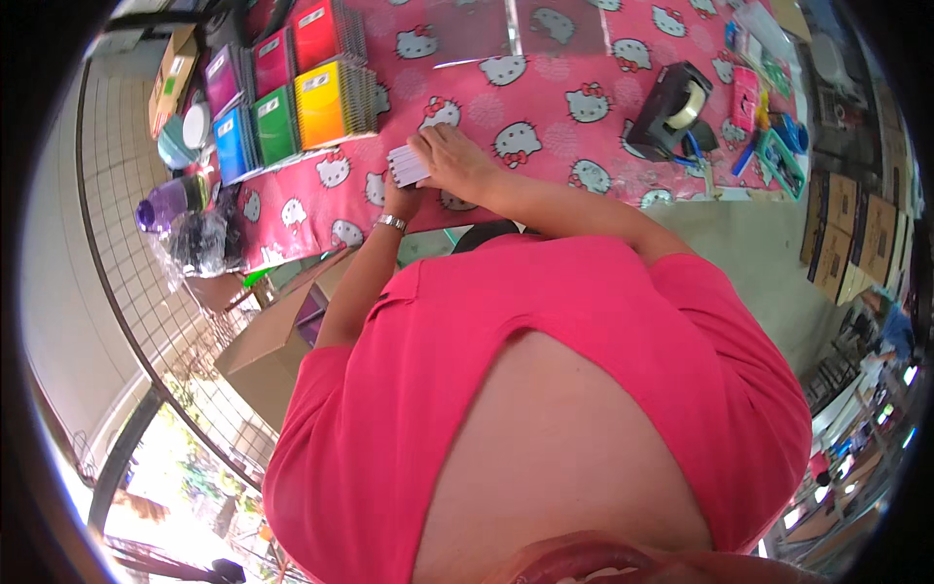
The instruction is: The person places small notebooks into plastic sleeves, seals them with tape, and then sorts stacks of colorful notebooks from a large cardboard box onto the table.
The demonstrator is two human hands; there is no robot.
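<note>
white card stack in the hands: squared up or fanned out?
Squared up. The white card stack shows one compact block with aligned edges, pinched between the left hand and right hand above the pink tablecloth.

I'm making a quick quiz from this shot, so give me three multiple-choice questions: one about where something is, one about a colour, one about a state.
1. Where is the black tape dispenser?
A. on the pink tablecloth
B. in the cardboard box
C. on the floor

2. What colour is the notebook nearest the hands?
A. white
B. yellow
C. black

3. What do the left hand and right hand do with the white card stack?
A. leave it lying untouched
B. hold it together
C. only the left hand touches it

Answers: 1 A, it stands on the cloth; 2 B, its cover is yellow; 3 B, both hands grip the stack.
</note>
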